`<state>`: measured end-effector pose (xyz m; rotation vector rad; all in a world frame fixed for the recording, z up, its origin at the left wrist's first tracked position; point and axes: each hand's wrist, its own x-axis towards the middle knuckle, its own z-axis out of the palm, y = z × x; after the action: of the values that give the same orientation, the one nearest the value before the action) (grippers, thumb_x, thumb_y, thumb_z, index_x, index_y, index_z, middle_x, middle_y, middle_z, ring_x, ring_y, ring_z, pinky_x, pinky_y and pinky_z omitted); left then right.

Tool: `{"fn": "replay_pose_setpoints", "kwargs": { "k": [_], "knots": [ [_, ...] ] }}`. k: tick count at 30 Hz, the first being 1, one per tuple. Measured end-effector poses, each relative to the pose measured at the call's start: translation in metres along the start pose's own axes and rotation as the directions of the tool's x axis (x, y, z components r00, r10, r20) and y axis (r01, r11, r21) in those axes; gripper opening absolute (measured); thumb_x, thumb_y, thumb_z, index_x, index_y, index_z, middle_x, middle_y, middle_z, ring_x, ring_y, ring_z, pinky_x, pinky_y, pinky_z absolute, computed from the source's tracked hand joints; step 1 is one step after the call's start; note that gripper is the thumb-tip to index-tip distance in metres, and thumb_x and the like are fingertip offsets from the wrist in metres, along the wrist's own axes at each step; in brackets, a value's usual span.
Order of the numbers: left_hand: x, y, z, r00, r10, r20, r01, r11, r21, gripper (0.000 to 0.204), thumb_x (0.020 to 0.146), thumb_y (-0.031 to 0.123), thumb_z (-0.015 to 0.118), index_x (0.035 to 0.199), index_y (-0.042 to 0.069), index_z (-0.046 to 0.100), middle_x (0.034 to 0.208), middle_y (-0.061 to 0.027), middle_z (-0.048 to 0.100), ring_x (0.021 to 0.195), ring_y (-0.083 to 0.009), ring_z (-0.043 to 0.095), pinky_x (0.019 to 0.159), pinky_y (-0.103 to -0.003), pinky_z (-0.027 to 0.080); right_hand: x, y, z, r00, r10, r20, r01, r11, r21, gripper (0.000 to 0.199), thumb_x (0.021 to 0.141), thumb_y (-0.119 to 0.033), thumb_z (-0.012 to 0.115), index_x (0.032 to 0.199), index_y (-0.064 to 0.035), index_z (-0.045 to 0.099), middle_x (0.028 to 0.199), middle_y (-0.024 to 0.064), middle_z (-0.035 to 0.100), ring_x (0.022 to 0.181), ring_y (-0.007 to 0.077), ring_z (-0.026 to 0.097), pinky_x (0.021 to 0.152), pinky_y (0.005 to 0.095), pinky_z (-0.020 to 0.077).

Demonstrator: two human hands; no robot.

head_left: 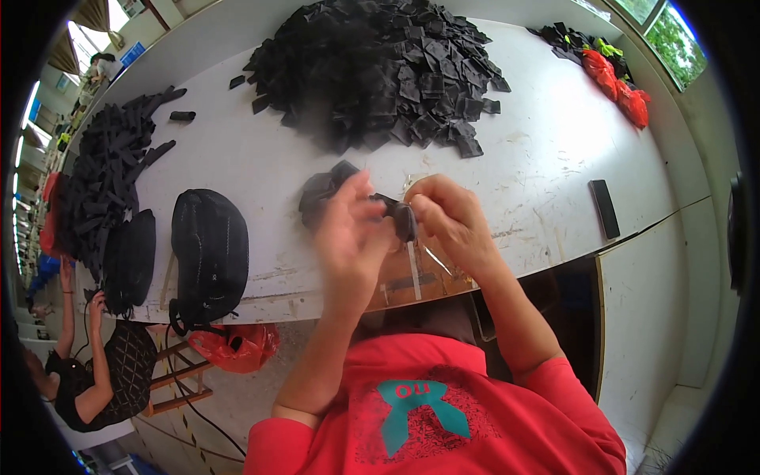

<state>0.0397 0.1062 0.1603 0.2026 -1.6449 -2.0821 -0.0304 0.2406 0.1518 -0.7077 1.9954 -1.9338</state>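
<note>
My right hand (455,220) is closed in a pinch, its fingertips on a small black fabric piece (405,223). That piece sits at the top of a narrow pale upright strip (415,273), which stands over a brown wooden board (439,279) at the table's near edge. My left hand (348,229) is just left of it, blurred by motion, its fingers looking stretched and apart with nothing plainly in them. Several black fabric pieces (317,194) lie beyond the left hand, partly hidden by it.
A large heap of black fabric pieces (419,87) covers the far middle of the white table (546,174). More black strips (111,158), two black pouches (210,249) (131,261) stand left. A dark phone-like slab (603,209) and red bags (613,83) lie right. Another person (95,380) sits left.
</note>
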Motion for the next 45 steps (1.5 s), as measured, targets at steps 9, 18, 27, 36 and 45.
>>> {"fn": "replay_pose_setpoints", "kwargs": {
  "k": [9, 18, 27, 36, 45],
  "knots": [
    [0.007, 0.002, -0.006, 0.998, 0.031, 0.047, -0.017, 0.964, -0.264, 0.007, 0.087, 0.005, 0.057, 0.092, 0.0, 0.06, 0.091, -0.0084, 0.063, 0.085, -0.014, 0.057, 0.081, -0.028, 0.044, -0.017, -0.023, 0.016, 0.897, -0.429, -0.104, 0.351, 0.836, -0.423, 0.034, 0.067, -0.014, 0.077, 0.095, -0.0038, 0.061, 0.084, 0.0088, 0.057, 0.067, 0.0198, 0.056, 0.055, 0.0291, 0.0455],
    [-0.005, -0.01, -0.013, 0.997, -0.067, -0.026, 0.048, 0.889, -0.455, 0.008, 0.089, 0.009, 0.058, 0.093, 0.002, 0.06, 0.093, -0.0094, 0.061, 0.087, -0.0167, 0.056, 0.085, -0.031, 0.044, -0.011, -0.016, 0.022, 0.881, -0.438, -0.18, 0.328, 0.839, -0.434, 0.015, 0.069, -0.001, 0.071, 0.081, -0.0024, 0.064, 0.071, 0.0078, 0.056, 0.061, 0.0209, 0.056, 0.051, 0.0303, 0.044],
    [-0.005, -0.018, -0.023, 0.998, 0.019, -0.061, -0.028, 0.988, -0.15, 0.006, 0.088, 0.005, 0.058, 0.09, -0.001, 0.058, 0.088, -0.008, 0.061, 0.084, -0.0131, 0.055, 0.083, -0.028, 0.042, -0.007, -0.021, 0.024, 0.89, -0.436, -0.132, 0.327, 0.814, -0.481, 0.009, 0.072, 0.001, 0.069, 0.078, -0.0008, 0.062, 0.071, 0.0069, 0.058, 0.059, 0.016, 0.056, 0.051, 0.028, 0.043],
    [0.143, -0.117, -0.094, 0.999, 0.024, -0.04, 0.022, 0.508, 0.861, 0.033, 0.076, 0.021, 0.064, 0.099, -0.002, 0.063, 0.092, -0.0199, 0.065, 0.089, -0.0331, 0.063, 0.08, -0.038, 0.048, -0.104, -0.005, -0.067, 0.844, -0.019, -0.536, -0.162, 0.944, -0.287, 0.01, 0.077, 0.001, 0.059, 0.069, -0.0007, 0.054, 0.06, -0.0052, 0.043, 0.057, 0.0017, 0.037, 0.049, 0.0197, 0.0272],
    [0.152, -0.138, -0.078, 0.983, -0.077, 0.168, -0.13, 0.356, 0.926, 0.015, 0.071, 0.016, 0.067, 0.078, 0.003, 0.065, 0.079, -0.0172, 0.064, 0.077, -0.0345, 0.062, 0.07, -0.041, 0.049, -0.233, 0.156, -0.088, 0.785, 0.102, -0.611, -0.597, 0.39, -0.701, 0.015, 0.075, -0.009, 0.067, 0.071, 0.003, 0.059, 0.062, 0.0119, 0.055, 0.057, 0.0204, 0.055, 0.053, 0.032, 0.0427]
  ]
}}
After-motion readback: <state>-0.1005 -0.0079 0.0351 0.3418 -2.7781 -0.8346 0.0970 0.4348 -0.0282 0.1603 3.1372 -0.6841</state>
